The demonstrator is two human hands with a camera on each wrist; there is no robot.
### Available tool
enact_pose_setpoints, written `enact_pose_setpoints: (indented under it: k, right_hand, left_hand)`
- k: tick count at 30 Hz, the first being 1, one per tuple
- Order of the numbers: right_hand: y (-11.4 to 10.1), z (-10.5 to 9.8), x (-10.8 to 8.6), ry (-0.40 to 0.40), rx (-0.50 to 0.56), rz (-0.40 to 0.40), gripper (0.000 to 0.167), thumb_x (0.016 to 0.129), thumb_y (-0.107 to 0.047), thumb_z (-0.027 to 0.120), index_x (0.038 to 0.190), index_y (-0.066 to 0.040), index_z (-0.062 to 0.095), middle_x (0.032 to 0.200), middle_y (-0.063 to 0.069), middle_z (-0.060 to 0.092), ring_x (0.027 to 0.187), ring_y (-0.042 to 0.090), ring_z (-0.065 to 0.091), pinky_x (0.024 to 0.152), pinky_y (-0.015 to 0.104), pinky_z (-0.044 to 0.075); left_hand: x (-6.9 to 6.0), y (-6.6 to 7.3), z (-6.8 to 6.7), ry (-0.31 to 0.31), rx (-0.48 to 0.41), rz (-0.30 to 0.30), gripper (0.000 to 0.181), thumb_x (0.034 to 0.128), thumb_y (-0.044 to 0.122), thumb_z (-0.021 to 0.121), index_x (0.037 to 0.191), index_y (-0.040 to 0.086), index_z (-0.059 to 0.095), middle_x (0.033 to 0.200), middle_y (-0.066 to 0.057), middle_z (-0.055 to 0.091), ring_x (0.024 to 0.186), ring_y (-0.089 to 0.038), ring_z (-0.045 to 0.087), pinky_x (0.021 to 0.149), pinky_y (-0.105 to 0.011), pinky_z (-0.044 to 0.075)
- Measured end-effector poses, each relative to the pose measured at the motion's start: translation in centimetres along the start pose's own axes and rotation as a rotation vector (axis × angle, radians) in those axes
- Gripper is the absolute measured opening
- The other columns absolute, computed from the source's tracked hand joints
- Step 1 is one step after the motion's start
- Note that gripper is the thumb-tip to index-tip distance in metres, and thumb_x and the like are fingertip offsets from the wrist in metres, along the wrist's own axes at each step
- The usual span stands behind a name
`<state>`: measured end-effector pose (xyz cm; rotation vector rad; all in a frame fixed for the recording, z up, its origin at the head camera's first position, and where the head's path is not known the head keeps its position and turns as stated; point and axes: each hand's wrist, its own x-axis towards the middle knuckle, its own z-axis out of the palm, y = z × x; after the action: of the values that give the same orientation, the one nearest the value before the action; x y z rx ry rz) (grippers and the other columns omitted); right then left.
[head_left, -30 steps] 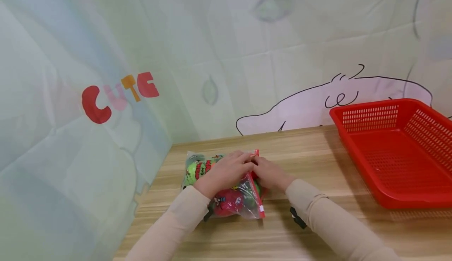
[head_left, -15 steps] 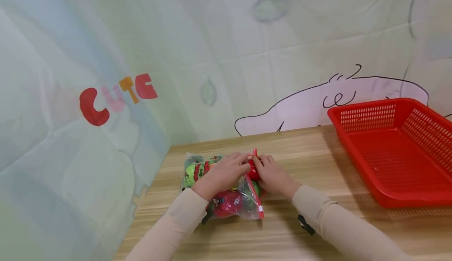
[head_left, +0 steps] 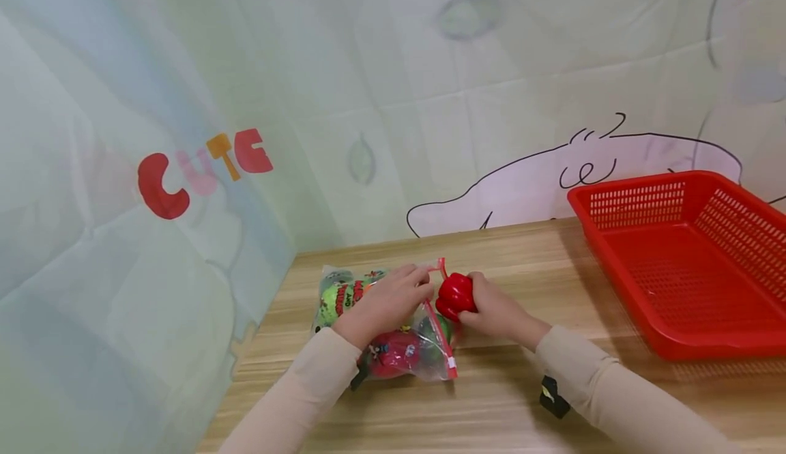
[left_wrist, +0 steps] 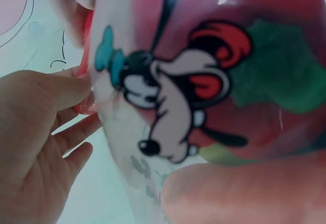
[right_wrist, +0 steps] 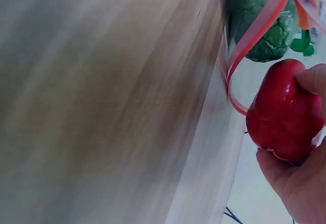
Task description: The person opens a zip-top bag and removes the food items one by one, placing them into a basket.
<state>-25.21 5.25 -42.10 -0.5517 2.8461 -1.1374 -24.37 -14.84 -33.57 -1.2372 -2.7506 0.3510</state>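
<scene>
A clear plastic zip bag with cartoon prints and a red zip edge lies on the table, full of colourful produce-like items. My left hand pinches the bag's upper edge between thumb and fingers, as the left wrist view also shows. Just outside the bag's mouth, my right hand grips a red bell pepper, thumb on one side and fingers on the other. Inside the open mouth sits a green cabbage. Through the plastic I see a pinkish-red item and a light green one.
A red plastic basket with slotted sides stands on the wooden table to the right. Behind and to the left hangs a printed cloth with cartoon drawings. A black strap piece shows under the right sleeve.
My right hand has drawn the red bell pepper out of the bag's mouth and moved rightward with it. The left hand keeps its hold on the bag's edge.
</scene>
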Motion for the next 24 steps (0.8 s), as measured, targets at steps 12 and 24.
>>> enact_pose_setpoints:
  k: [12, 24]
  right_hand:
    - [0.8, -1.6, -1.7, -0.195, 0.961, 0.205, 0.083, 0.082, -0.014, 0.054, 0.146, -0.021, 0.002, 0.143, 0.018, 0.022, 0.126, 0.038, 0.031, 0.090, 0.043, 0.049]
    - [0.7, -3.0, -3.2, -0.137, 1.186, 0.258, 0.058, 0.092, -0.030, 0.045, 0.138, -0.016, 0.012, 0.140, 0.011, 0.026, 0.124, 0.029, 0.034, 0.091, 0.036, 0.047]
  left_hand:
    - [0.0, 0.0, 0.3, 0.017, -0.002, 0.002, 0.021, 0.0827, 0.012, 0.067, 0.102, 0.020, 0.061, 0.112, 0.002, 0.054, 0.104, -0.014, 0.048, 0.093, -0.025, 0.046]
    - [0.3, 0.2, 0.5, 0.024, 0.004, 0.012, 0.019, 0.0824, 0.013, 0.067, 0.100, 0.019, 0.062, 0.111, 0.001, 0.054, 0.106, -0.014, 0.048, 0.095, -0.026, 0.045]
